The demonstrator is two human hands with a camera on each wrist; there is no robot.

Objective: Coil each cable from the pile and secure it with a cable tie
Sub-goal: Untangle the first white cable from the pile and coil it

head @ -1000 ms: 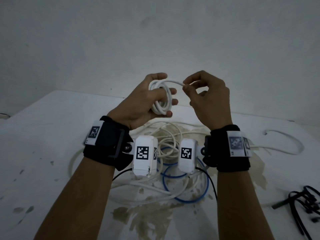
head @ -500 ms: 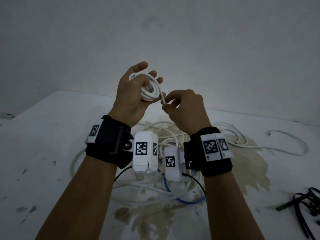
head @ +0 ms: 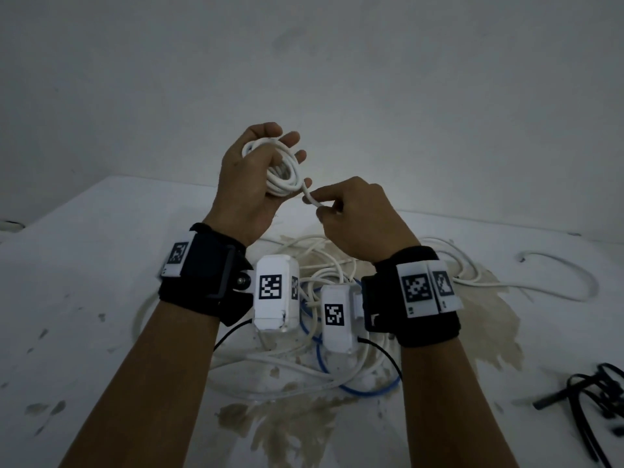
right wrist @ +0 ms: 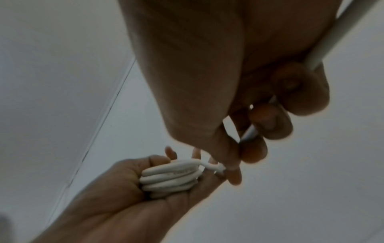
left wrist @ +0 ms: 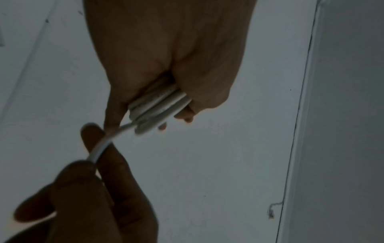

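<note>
My left hand (head: pixel 260 173) is raised above the table and holds a white cable coil (head: pixel 282 173) of several loops in its palm, thumb across the loops. In the left wrist view the coil (left wrist: pixel 158 110) sits between thumb and fingers; in the right wrist view the coil (right wrist: pixel 170 177) lies on the palm. My right hand (head: pixel 341 211) pinches the free run of the same white cable (head: pixel 312 201) just right of the coil, and the cable (right wrist: pixel 250 131) passes on through its curled fingers. The cable pile (head: pixel 324 298) lies below on the table.
The pile holds white cables and a blue cable (head: pixel 368 388) on the stained white table (head: pixel 84 315). One white cable (head: pixel 557 292) loops off to the right. Black cable ties (head: pixel 594 400) lie at the right edge. A pale wall stands close behind.
Over the second, my left hand rose and turned with the coil, which gained a loop. My right hand dropped from the coil's top to its lower right, still pinching the cable.
</note>
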